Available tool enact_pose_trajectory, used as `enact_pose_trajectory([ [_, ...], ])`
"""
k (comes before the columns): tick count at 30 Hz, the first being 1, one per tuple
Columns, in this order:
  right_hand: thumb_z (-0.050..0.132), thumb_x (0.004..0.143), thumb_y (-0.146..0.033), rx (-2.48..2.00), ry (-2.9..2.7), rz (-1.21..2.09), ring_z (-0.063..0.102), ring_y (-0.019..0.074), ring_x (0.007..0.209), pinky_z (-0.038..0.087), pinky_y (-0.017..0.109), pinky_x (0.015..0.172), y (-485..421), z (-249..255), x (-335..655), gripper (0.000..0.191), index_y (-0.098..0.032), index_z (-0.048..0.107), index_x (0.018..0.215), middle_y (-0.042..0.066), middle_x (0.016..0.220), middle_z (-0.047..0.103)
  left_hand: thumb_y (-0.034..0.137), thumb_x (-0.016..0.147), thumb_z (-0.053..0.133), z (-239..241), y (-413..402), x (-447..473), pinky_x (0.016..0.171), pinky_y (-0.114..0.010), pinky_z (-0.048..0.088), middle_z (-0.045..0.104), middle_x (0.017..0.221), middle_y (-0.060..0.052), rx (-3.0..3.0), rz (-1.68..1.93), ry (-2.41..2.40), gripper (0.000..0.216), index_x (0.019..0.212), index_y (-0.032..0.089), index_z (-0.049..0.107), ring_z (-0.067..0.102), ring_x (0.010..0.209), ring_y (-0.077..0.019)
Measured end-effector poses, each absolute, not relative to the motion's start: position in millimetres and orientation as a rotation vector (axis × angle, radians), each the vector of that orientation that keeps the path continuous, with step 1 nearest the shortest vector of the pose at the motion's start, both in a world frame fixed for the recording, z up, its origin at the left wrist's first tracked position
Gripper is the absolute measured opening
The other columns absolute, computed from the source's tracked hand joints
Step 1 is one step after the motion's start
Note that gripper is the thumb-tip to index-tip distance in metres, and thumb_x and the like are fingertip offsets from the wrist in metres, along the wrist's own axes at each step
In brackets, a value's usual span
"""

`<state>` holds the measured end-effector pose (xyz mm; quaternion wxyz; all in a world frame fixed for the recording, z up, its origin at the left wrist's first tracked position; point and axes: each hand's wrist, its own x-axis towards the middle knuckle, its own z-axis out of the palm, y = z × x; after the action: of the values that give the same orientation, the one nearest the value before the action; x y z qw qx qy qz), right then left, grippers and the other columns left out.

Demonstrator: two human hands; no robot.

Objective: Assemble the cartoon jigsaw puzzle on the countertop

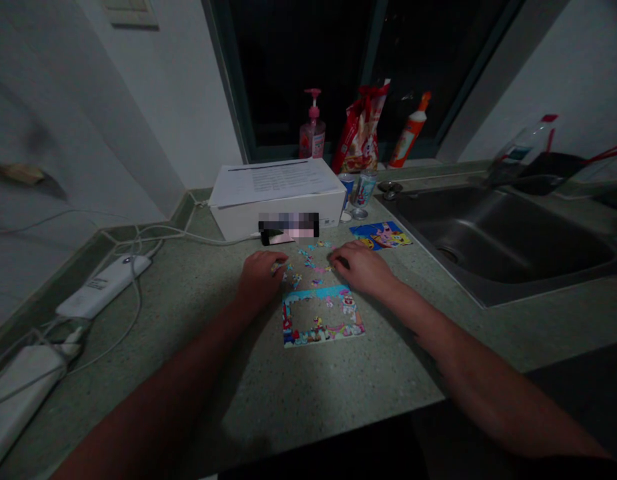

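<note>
A partly filled jigsaw puzzle point(322, 292) lies flat on the counter, its border joined around a mostly bare middle. Loose puzzle pieces point(308, 260) are scattered just beyond its upper edge. At their left side is my left hand point(261, 275), fingers curled together with a small colourful piece showing at the fingertips. My right hand point(361, 265) rests at the right of the scatter, above the puzzle's upper right corner. Its fingers are bent inward and closed near a few pieces; whatever they pinch is too small to make out.
Behind the pieces, a phone point(273, 237) leans on a white box point(283, 213) topped with papers. A cartoon picture card point(381, 235) and small cans point(365, 190) lie right of it. The steel sink point(513, 233) is at right; power strips point(105, 287) and cables at left.
</note>
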<state>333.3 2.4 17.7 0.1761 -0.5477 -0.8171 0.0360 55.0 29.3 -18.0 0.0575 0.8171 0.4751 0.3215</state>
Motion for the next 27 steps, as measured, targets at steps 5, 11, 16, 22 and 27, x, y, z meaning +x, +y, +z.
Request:
enact_pose_trajectory([
  [5,0.062,0.096,-0.016,-1.564,-2.190,0.087,0.067,0.0280,0.106,0.048,0.042,0.099,12.4,7.9,344.1,0.019,-0.016,0.078,0.107,0.012,0.108,0.079,0.017,0.092,0.060,-17.4,25.6,52.6,0.101,-0.046,0.054,0.080,0.106,-0.009,2.375,1.086,1.488,0.016,0.101,0.020,0.073,0.072,0.104,-0.0272],
  [11,0.058,0.097,-0.014,-1.509,-2.153,0.088,0.065,0.0274,0.112,0.047,0.042,0.102,19.5,-0.8,351.6,0.022,-0.018,0.076,0.109,0.011,0.111,0.078,0.021,0.093,0.057,-15.8,22.2,53.2,0.100,-0.045,0.055,0.080,0.104,-0.008,2.335,1.110,1.484,0.018,0.099,0.021,0.074,0.073,0.102,-0.0269],
  [16,0.055,0.098,-0.015,-1.522,-2.125,0.101,0.065,0.0265,0.114,0.046,0.040,0.104,21.4,-3.4,349.7,0.026,-0.017,0.074,0.116,0.012,0.116,0.077,0.021,0.092,0.057,-15.4,19.3,55.1,0.101,-0.047,0.055,0.080,0.104,-0.008,2.340,1.097,1.499,0.018,0.099,0.022,0.074,0.073,0.102,-0.0276],
  [22,0.054,0.098,-0.014,-1.575,-2.116,0.116,0.066,0.0277,0.115,0.048,0.040,0.105,22.5,-2.2,347.7,0.029,-0.015,0.074,0.119,0.013,0.118,0.077,0.020,0.092,0.058,-16.1,18.4,55.0,0.101,-0.047,0.054,0.080,0.105,-0.009,2.374,1.072,1.472,0.017,0.100,0.022,0.073,0.072,0.104,-0.0280],
  [27,0.048,0.085,0.003,-1.597,-2.019,0.138,0.067,0.0264,0.120,0.049,0.041,0.107,29.2,-4.7,359.0,0.053,-0.016,0.069,0.129,0.013,0.127,0.076,0.021,0.093,0.058,-16.3,19.0,55.2,0.101,-0.048,0.054,0.081,0.105,-0.008,2.373,1.069,1.465,0.016,0.099,0.022,0.073,0.073,0.104,-0.0280],
])
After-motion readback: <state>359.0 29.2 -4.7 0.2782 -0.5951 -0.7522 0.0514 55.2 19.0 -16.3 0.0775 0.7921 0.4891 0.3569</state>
